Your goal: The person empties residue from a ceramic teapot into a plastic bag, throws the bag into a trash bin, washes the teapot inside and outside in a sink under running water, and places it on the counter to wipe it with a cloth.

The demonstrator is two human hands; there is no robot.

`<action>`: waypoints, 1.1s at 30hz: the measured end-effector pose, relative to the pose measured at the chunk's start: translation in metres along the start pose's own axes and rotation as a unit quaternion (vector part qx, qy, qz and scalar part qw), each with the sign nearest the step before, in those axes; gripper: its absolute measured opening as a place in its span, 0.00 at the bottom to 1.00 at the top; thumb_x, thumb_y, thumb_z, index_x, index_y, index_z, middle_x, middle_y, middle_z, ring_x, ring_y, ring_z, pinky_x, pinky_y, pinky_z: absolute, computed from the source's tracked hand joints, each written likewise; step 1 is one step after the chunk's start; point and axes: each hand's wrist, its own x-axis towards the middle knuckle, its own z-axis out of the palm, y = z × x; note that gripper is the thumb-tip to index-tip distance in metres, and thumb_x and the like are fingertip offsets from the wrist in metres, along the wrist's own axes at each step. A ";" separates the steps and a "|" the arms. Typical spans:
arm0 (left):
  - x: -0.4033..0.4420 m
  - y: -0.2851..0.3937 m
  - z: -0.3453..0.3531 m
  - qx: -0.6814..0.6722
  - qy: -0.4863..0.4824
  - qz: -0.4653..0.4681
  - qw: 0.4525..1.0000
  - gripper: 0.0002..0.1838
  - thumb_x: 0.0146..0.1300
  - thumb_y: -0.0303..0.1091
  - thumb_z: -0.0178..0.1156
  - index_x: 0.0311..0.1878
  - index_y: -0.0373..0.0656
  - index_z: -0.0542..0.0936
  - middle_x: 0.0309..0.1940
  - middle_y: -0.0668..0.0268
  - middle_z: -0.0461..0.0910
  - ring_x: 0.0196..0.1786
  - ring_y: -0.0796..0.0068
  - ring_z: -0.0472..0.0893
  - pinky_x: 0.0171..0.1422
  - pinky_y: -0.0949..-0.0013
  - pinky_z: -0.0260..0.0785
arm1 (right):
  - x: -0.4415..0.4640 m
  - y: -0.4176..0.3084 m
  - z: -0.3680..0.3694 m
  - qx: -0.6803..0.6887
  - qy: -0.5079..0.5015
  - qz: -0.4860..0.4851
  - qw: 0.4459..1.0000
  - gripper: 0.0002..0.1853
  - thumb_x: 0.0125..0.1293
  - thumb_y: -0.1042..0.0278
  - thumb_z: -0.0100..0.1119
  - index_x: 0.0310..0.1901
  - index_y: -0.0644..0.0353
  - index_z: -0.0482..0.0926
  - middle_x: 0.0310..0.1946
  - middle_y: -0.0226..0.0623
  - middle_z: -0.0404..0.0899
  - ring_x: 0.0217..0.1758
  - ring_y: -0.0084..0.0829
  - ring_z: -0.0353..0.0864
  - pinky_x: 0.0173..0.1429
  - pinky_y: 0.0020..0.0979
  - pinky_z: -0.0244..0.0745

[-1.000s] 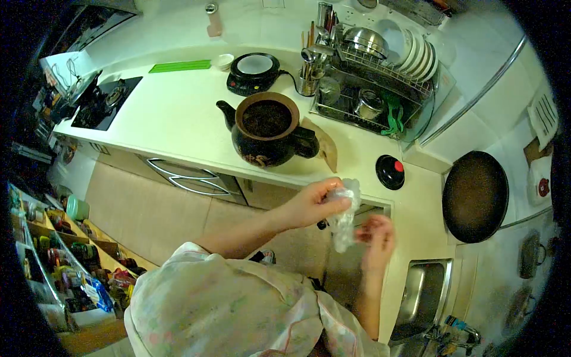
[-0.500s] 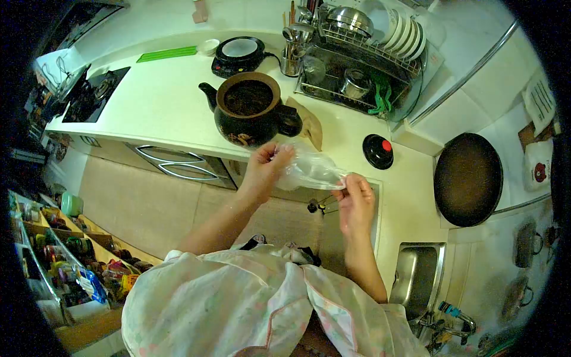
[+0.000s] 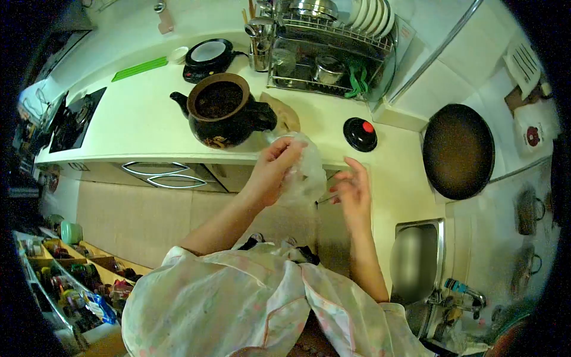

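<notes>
A clear plastic bag [image 3: 308,172] hangs from my left hand [image 3: 278,169], whose fingers are pinched on its upper part. To its right, my right hand [image 3: 352,193] is off the bag, fingers apart and holding nothing. Just beyond the bag, a dark clay pot [image 3: 221,128] with a spout and a side handle stands uncovered on the counter. Dark contents [image 3: 220,99] show inside it. A brown paper-like piece [image 3: 284,113] lies beside the pot's handle. Farther right rests a black lid [image 3: 360,135] with a red knob.
A dish rack [image 3: 333,53] with plates stands at the back, beside a metal utensil holder [image 3: 259,56]. Behind the pot is a black electric base [image 3: 208,59]. A large dark round pan [image 3: 458,152] leans at the right, above the sink [image 3: 414,262]. An open drawer [image 3: 77,268] is lower left.
My right hand has let go of the bag and its fingers have opened. The bag, stretched between both hands before, now hangs from my left hand. The view has shifted slightly.
</notes>
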 end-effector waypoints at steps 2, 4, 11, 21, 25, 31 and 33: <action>-0.001 -0.003 0.011 -0.024 -0.063 -0.026 0.997 0.09 0.68 0.36 0.57 0.46 0.44 0.77 0.35 0.70 0.77 0.34 0.81 0.75 0.37 0.74 0.72 | -0.007 -0.003 0.010 -0.038 -0.042 -0.036 0.998 0.26 0.61 0.69 0.63 0.61 0.57 0.68 0.43 0.32 0.73 0.35 0.21 0.76 0.33 0.22 0.74; 0.003 -0.004 0.015 -0.070 -0.094 -0.043 0.992 0.09 0.68 0.36 0.57 0.45 0.44 0.77 0.34 0.70 0.76 0.33 0.82 0.74 0.36 0.75 0.71 | -0.006 0.005 0.020 -0.154 -0.045 -0.050 0.986 0.24 0.59 0.71 0.64 0.58 0.58 0.72 0.43 0.32 0.74 0.35 0.21 0.76 0.33 0.22 0.75; 0.017 0.055 -0.014 -0.206 -0.002 -0.028 0.978 0.17 0.63 0.47 0.62 0.45 0.43 0.76 0.26 0.72 0.72 0.26 0.84 0.71 0.27 0.82 0.65 | -0.027 0.056 -0.048 0.009 0.100 0.093 0.991 0.15 0.63 0.77 0.58 0.52 0.62 0.77 0.40 0.34 0.81 0.39 0.24 0.79 0.41 0.26 0.78; 0.008 0.067 -0.125 0.516 0.014 0.007 0.857 0.14 0.69 0.46 0.54 0.41 0.45 0.75 0.27 0.78 0.71 0.28 0.85 0.68 0.31 0.76 0.63 | -0.031 0.043 -0.114 0.401 0.192 0.078 0.892 0.20 0.55 0.76 0.58 0.53 0.59 0.74 0.40 0.33 0.79 0.35 0.27 0.78 0.32 0.25 0.74; 0.000 0.057 -0.111 0.345 0.133 0.048 0.928 0.14 0.73 0.41 0.48 0.46 0.41 0.76 0.32 0.69 0.74 0.27 0.80 0.71 0.30 0.73 0.65 | -0.021 0.042 -0.121 0.143 0.021 0.117 0.983 0.18 0.56 0.79 0.46 0.48 0.62 0.79 0.36 0.29 0.77 0.35 0.22 0.74 0.38 0.23 0.71; -0.008 0.035 -0.123 0.291 0.212 0.091 0.929 0.13 0.71 0.39 0.51 0.55 0.46 0.73 0.42 0.67 0.76 0.37 0.77 0.73 0.39 0.74 0.69 | -0.017 0.016 -0.094 -0.180 -0.256 0.051 0.948 0.15 0.60 0.71 0.58 0.49 0.64 0.80 0.35 0.28 0.78 0.36 0.19 0.75 0.40 0.20 0.70; -0.018 0.017 -0.114 0.419 0.188 0.178 0.871 0.19 0.65 0.42 0.59 0.55 0.46 0.73 0.43 0.63 0.77 0.39 0.71 0.76 0.40 0.75 0.71 | -0.013 0.035 -0.093 -0.202 -0.329 0.083 0.919 0.16 0.59 0.64 0.67 0.45 0.63 0.80 0.36 0.29 0.80 0.35 0.19 0.76 0.38 0.21 0.71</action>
